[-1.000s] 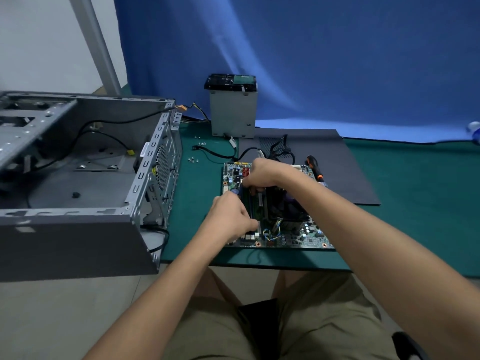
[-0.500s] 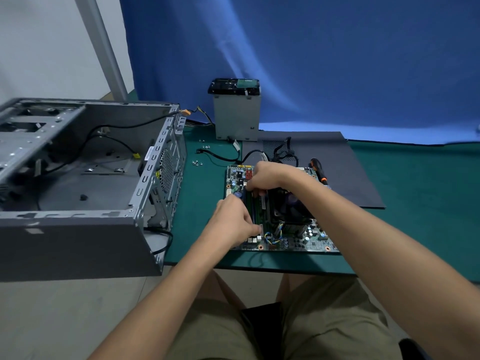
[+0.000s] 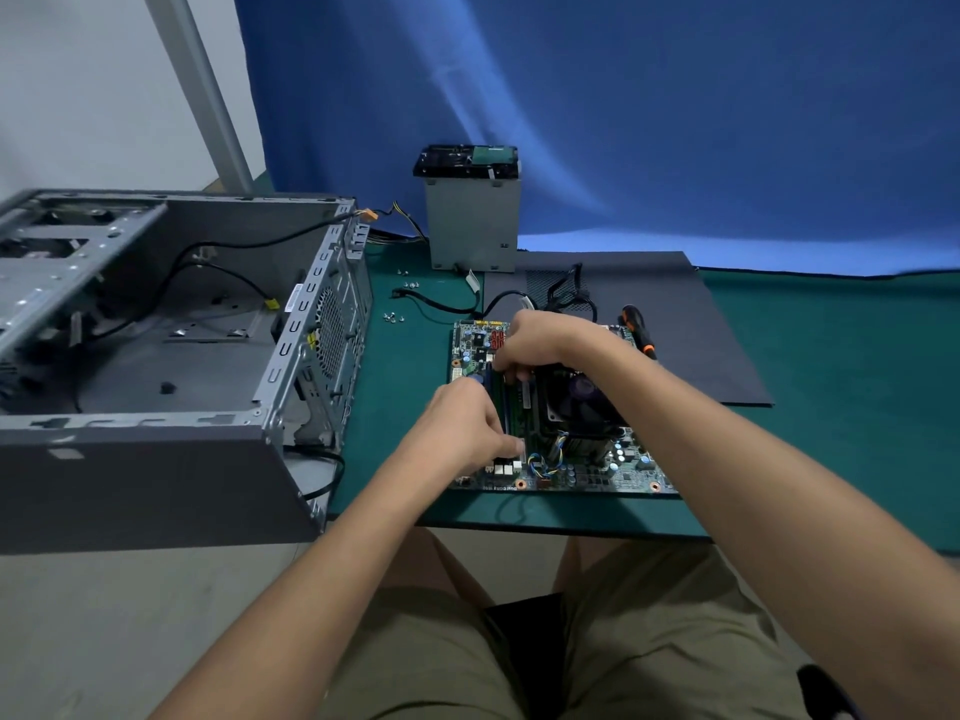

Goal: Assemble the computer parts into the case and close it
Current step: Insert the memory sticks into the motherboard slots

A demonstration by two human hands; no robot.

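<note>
Now my left hand [image 3: 467,431] and right hand [image 3: 540,345] pinch opposite ends of the memory stick [image 3: 514,407], upright between them on the motherboard [image 3: 626,472]; stiff, light, fragile, so I'd press only its top edge.

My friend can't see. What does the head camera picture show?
Two hands, left hand near and right hand far, hold the ends of a memory stick standing in a green motherboard on the table. An open grey computer case lies to its left, a screwdriver behind.
</note>
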